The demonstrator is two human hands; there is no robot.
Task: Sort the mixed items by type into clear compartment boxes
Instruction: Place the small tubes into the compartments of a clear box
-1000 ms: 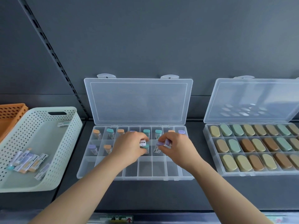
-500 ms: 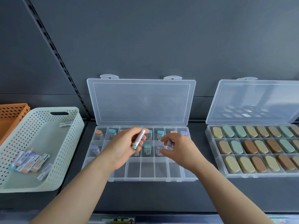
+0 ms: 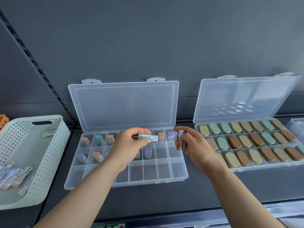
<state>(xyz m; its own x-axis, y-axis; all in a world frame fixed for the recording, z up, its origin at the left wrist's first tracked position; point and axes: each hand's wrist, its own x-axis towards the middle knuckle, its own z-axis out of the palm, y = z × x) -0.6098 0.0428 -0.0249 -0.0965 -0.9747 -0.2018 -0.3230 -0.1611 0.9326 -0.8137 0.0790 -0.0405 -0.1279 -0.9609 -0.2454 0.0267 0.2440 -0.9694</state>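
Dark grey shelf (image 3: pixel 164 198) under a grey back wall (image 3: pixel 148 46), open clear compartment box (image 3: pixel 164 173) mid-shelf, left hand (image 3: pixel 130 145) pinching a teal-capped tube (image 3: pixel 148 138) above its back row, right hand (image 3: pixel 194 145) gripping a purple-capped tube (image 3: pixel 181 139), possibly barcoded, over its right edge, perforated basket (image 3: pixel 49 153) at the left edge.

Soft even light, faint shadows; wide-angle bending, blur at edges.

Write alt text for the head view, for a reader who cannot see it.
The left hand pinches a teal-capped tube and the right hand grips a purple-capped tube above an open clear compartment box holding capped tubes. A perforated basket of more tubes sits left, a second box of oval items right.
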